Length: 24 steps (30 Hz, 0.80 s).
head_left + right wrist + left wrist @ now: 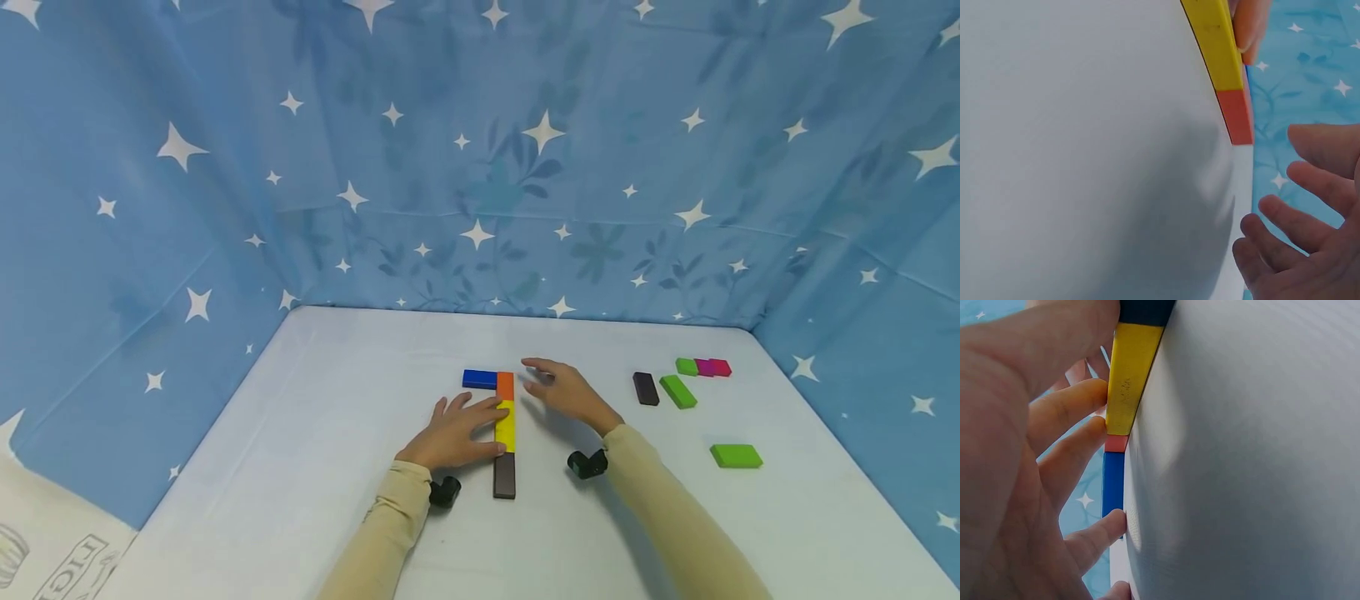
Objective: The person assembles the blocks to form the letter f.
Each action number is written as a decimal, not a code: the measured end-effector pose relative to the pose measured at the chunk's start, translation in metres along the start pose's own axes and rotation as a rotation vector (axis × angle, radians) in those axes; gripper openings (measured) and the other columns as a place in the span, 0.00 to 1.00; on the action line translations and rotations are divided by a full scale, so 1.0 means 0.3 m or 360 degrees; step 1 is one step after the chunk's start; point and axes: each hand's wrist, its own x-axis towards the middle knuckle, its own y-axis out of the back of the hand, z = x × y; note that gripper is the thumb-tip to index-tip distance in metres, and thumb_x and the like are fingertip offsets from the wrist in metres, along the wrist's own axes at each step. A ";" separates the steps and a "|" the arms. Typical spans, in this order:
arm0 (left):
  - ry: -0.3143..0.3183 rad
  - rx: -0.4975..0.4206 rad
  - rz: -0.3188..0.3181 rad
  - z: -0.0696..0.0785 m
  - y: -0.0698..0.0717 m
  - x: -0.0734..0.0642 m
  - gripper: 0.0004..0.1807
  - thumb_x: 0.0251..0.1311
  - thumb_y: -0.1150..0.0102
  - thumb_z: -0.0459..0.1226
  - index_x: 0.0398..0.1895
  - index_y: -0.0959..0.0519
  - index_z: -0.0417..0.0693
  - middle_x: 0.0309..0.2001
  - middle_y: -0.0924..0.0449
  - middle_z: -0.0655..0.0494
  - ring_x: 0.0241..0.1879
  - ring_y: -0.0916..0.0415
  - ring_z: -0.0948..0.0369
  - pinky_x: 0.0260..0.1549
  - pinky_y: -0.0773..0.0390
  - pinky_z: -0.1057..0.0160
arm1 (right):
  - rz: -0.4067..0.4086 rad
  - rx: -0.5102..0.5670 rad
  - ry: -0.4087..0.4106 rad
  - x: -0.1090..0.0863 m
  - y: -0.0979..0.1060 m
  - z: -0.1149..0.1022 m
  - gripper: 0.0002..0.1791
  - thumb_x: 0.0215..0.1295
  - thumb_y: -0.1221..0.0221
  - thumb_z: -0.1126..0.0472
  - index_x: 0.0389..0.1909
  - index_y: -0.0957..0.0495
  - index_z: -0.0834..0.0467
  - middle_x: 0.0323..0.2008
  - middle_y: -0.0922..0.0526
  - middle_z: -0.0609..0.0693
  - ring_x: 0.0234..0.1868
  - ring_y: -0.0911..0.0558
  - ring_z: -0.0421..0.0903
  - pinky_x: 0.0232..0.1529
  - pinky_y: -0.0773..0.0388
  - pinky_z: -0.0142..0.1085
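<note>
A row of blocks runs toward me on the white table: an orange block (pixel 506 385), a yellow block (pixel 506 433) and a dark block (pixel 505 479) end to end. A blue block (pixel 478 379) lies crosswise at the far end, its right end against the orange one. My left hand (pixel 453 432) rests along the row's left side, fingers spread. Its fingertips touch the yellow block (pixel 1132 381), and its thumb reaches near the joint with the dark block. To the right of the orange block, my right hand (pixel 566 393) hovers with loose fingers and holds nothing.
At the right lie a dark block (pixel 646 388), a green block (pixel 678 392) and another green block (pixel 736 456). Farther back, a small green block (pixel 686 367), a magenta block (pixel 704 367) and a red block (pixel 721 367) form a line. A blue starry curtain (pixel 420 167) surrounds the table.
</note>
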 end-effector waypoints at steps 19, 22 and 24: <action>-0.0017 -0.0048 0.0019 -0.007 0.009 -0.008 0.34 0.73 0.36 0.54 0.79 0.27 0.59 0.83 0.39 0.58 0.82 0.53 0.37 0.76 0.62 0.28 | 0.0257 0.0061 0.0021 -0.249 0.198 0.122 0.33 0.81 0.39 0.51 0.80 0.32 0.61 0.81 0.39 0.63 0.81 0.43 0.67 0.74 0.42 0.70; -0.0022 -0.0049 0.0025 -0.006 0.009 -0.007 0.34 0.73 0.36 0.53 0.79 0.27 0.58 0.83 0.39 0.57 0.82 0.53 0.37 0.76 0.62 0.28 | 0.0280 0.0065 -0.0021 -0.282 0.245 0.129 0.35 0.81 0.39 0.50 0.80 0.33 0.61 0.82 0.42 0.65 0.82 0.45 0.68 0.75 0.45 0.69; -0.0025 -0.0052 0.0023 -0.005 0.006 -0.006 0.34 0.73 0.36 0.53 0.79 0.27 0.58 0.83 0.39 0.57 0.82 0.53 0.37 0.76 0.62 0.28 | 0.0303 0.0041 -0.0067 -0.306 0.274 0.135 0.36 0.81 0.40 0.49 0.81 0.35 0.61 0.82 0.43 0.66 0.82 0.46 0.69 0.75 0.46 0.70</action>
